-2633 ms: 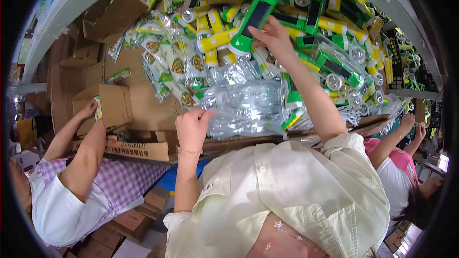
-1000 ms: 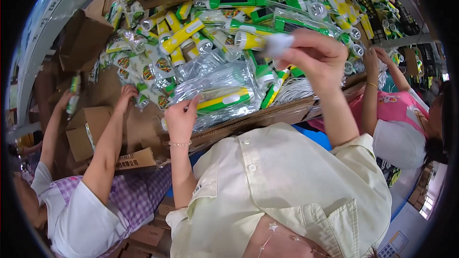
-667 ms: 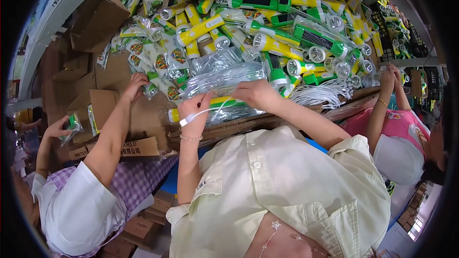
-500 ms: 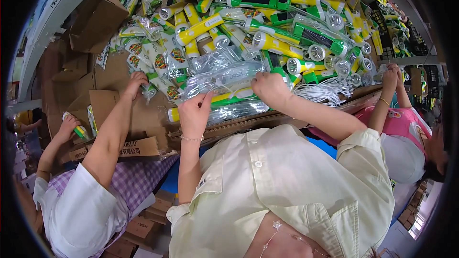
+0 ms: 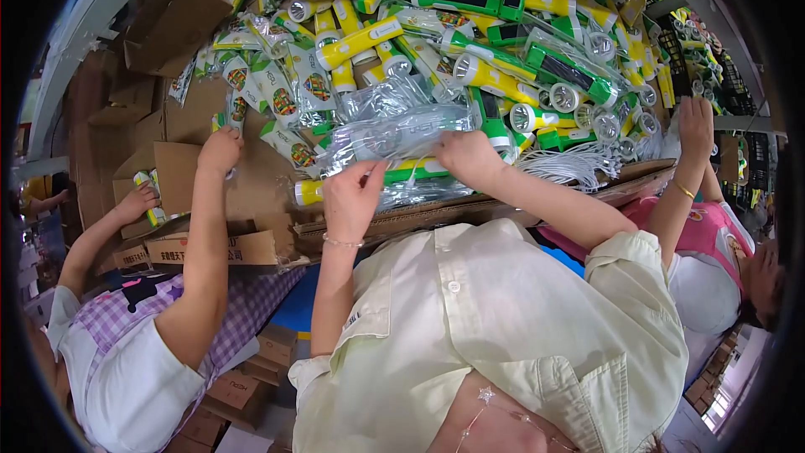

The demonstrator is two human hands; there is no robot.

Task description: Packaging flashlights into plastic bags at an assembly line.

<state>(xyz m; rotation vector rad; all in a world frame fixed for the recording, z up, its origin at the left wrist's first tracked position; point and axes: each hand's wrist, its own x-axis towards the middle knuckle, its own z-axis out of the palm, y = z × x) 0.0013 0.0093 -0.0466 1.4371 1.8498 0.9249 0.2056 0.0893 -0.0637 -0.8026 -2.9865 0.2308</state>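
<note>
My left hand is closed in a pinch at the near left edge of a clear plastic bag. Fingers curled, my right hand grips the bag's right end. Below and between my hands lies a yellow and green flashlight, partly hidden by my left hand and the plastic; whether it is inside the bag I cannot tell. More clear bags are piled just beyond. White cables lie in a bundle to the right of my right hand.
A heap of yellow and green flashlights covers the far side. Printed packets lie at left. A co-worker's hands work by an open carton; another person's hands are at right. The cardboard edge runs before me.
My hands have barely moved; my left hand shifted slightly right along the bag. The left co-worker put a flashlight to the carton and now holds a packet. The right person's hands rose.
</note>
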